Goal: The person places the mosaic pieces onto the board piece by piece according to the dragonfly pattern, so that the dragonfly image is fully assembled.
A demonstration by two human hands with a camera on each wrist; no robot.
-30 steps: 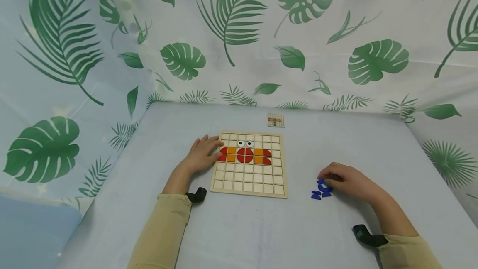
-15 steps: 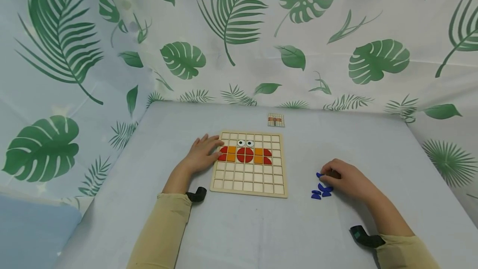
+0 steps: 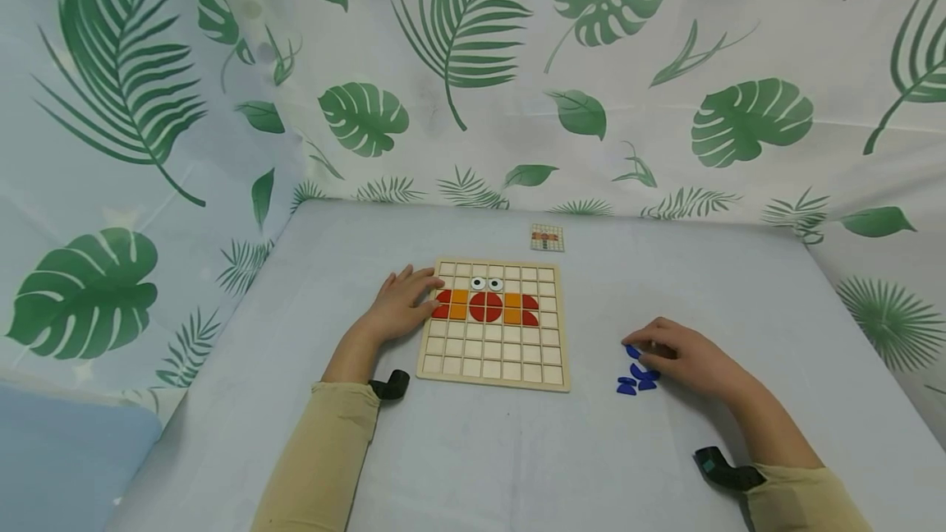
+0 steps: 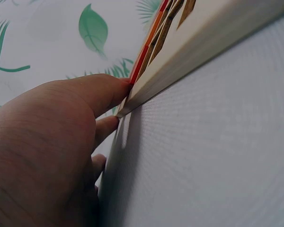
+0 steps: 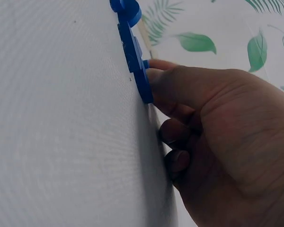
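Note:
A square wooden grid board (image 3: 491,369) lies mid-table in the head view. Red and orange tiles (image 3: 485,307) cross its cells, with two round eye tiles (image 3: 486,283) above. At the board's left edge rests my left hand (image 3: 399,304), fingers spread. In the left wrist view its thumb (image 4: 106,92) touches the edge beside a red tile. To the right of the board, my right hand (image 3: 683,355) pinches a small blue curved piece (image 3: 633,351) between thumb and index finger, close over the table. Several more blue pieces (image 3: 637,384) lie just below it; the right wrist view shows some by the thumb.
A small pattern card (image 3: 547,237) with a similar picture lies behind the board. White cloth (image 3: 473,450) covers the table. A leaf-printed curtain (image 3: 510,138) hangs around the back and sides. Black wrist cameras (image 3: 727,470) sit at both sleeves.
The right hand has drawn one blue piece slightly up from the others; its index finger has since stretched further left over that piece. The left hand and board stay put.

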